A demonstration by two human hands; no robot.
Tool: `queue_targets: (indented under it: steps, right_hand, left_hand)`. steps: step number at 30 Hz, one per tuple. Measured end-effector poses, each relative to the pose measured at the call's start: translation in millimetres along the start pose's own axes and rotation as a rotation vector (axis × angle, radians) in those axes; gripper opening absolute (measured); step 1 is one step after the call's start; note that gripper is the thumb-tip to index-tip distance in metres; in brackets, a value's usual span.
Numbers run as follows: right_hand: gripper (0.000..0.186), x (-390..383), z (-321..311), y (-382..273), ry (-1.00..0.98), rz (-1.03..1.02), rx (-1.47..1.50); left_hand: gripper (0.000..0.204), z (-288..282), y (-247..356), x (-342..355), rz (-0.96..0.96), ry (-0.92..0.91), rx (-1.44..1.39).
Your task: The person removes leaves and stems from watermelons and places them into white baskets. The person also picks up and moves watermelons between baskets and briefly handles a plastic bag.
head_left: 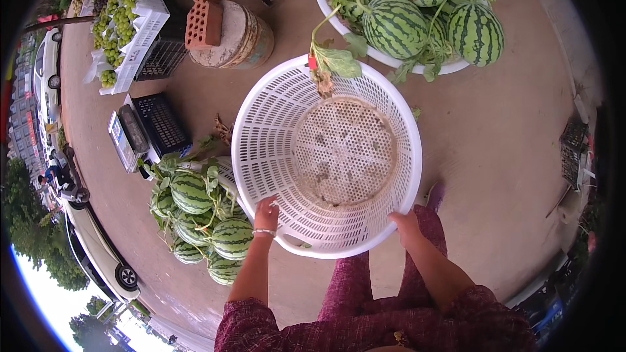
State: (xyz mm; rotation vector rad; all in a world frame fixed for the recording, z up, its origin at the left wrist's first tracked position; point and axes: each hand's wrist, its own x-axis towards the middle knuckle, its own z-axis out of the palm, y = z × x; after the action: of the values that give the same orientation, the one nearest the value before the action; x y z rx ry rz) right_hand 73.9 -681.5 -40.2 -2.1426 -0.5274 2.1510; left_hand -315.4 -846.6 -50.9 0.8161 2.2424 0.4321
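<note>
The left hand (pixel 266 212) hooks its fingers over the near rim of a round white plastic basket (pixel 261 124) mid-frame, and the right hand (pixel 405 227) grips the same rim. Slotted walls flare from its dirt-stained, perforated base; a browning leaf (pixel 342 63) overlaps the far side. Upper right, a white tub (pixel 458 66) brims with smooth, striped watermelons (pixel 394 28); upper left, a white crate (pixel 152 18) holds green grapes (pixel 122 16).

Basket (pixel 261 160) white, base brown-smudged. Far watermelons (pixel 394 27) green, dark-striped. Far-left grapes (pixel 122 18) yellow-green; brick (pixel 204 21) orange-red. Trousers (pixel 345 283) maroon, pale-flecked.
</note>
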Motion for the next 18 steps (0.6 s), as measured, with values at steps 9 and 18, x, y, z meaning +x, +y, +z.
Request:
queue_targets:
  steps: [9, 18]
  right_hand:
    - [0.042, -137, -180, -7, 0.122, 0.067, 0.162]
    - [0.049, -191, -462, 0, 0.365, -0.101, 0.492]
  left_hand:
    - [0.028, 44, 31, -87, -0.306, -0.012, -0.363]
    - [0.028, 180, 180, -108, -0.066, -0.215, -0.142]
